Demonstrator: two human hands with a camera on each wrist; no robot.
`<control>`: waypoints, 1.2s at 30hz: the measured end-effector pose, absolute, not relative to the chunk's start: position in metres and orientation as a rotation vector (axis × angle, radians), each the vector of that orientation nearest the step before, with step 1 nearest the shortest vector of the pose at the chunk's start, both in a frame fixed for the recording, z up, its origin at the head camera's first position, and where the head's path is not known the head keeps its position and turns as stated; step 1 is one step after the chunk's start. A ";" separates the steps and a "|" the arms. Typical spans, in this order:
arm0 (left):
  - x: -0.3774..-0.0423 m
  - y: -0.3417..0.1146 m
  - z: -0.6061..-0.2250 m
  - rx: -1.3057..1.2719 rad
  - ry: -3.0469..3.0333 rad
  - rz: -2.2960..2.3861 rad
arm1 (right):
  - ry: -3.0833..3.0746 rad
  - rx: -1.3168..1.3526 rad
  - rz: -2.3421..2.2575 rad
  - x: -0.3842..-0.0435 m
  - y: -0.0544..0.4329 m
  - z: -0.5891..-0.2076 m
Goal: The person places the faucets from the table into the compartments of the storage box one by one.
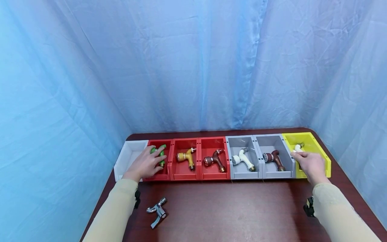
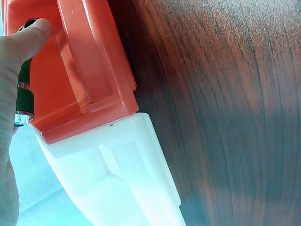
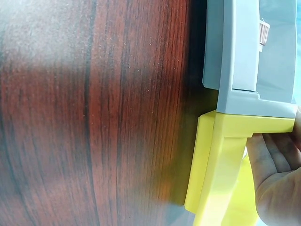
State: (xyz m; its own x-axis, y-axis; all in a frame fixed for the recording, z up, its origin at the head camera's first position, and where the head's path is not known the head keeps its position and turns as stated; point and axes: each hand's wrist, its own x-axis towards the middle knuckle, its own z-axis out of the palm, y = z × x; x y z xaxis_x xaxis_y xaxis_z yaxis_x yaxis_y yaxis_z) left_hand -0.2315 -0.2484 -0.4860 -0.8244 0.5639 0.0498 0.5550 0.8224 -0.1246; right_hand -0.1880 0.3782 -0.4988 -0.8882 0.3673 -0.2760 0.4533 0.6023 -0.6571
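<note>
A green faucet (image 1: 162, 155) lies in the red bin second from the left. My left hand (image 1: 146, 162) holds it from above, thumb at its near end and fingers across its top; the left wrist view shows the thumb (image 2: 36, 32) by that end. At the far right, my right hand (image 1: 310, 164) reaches into the yellow bin (image 1: 321, 148), fingers curled at a white faucet (image 1: 298, 147). The hand hides most of this faucet. In the right wrist view the fingers (image 3: 270, 155) are beside the yellow bin's side wall, their tips hidden.
Between the hands, red bins hold a yellow faucet (image 1: 189, 158) and a brown faucet (image 1: 216, 160). Grey bins hold a white faucet (image 1: 243, 159) and another brown faucet (image 1: 275, 160). A white bin (image 1: 130, 153) ends the row at left. A chrome faucet (image 1: 158, 211) lies on the table (image 1: 223, 208).
</note>
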 end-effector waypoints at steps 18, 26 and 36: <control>-0.232 -0.246 -0.486 -0.850 -3.018 0.161 | 2.730 0.682 -1.163 -0.189 0.380 -0.502; -0.233 -0.245 -0.487 -0.847 -3.022 0.156 | 2.730 0.683 -1.149 -0.189 0.380 -0.502; -0.232 -0.246 -0.489 -0.827 -3.052 0.084 | 2.730 0.683 -1.159 -0.187 0.378 -0.500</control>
